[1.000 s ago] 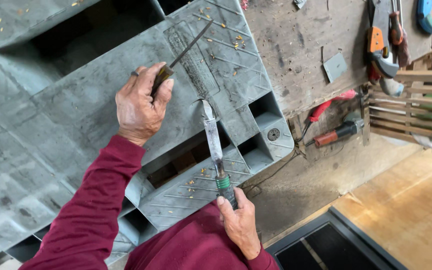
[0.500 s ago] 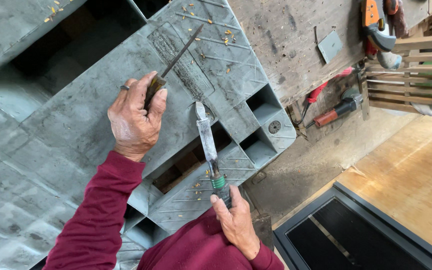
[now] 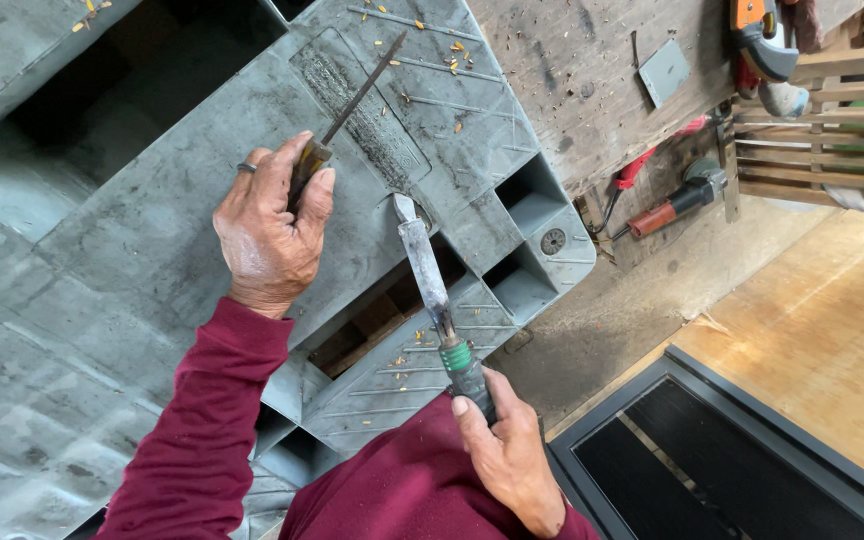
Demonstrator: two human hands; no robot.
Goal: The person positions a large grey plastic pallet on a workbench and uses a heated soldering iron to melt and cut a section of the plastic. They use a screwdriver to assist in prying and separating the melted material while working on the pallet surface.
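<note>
Head view is showing the right hand [image 3: 508, 452] lowest, fingers wrapping the green-banded handle of a flat chisel [image 3: 428, 275], whose blade is running up beyond the fingertips onto the grey plastic pallet [image 3: 132, 240]. Farther up, the left hand [image 3: 270, 232] is curling tightly around a thin dark file [image 3: 357, 88], which is pointing away past the thumb.

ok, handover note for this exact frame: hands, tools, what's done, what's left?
Left hand: gripping a thin dark file, its tip resting on the rough rectangular patch of the grey plastic pallet.
Right hand: gripping a flat chisel by its green-banded handle, tip at the patch's lower corner.
Done: small shavings lie scattered on the pallet.
Left: the patch looks to be in place; lifting it seems the remaining work.
</note>
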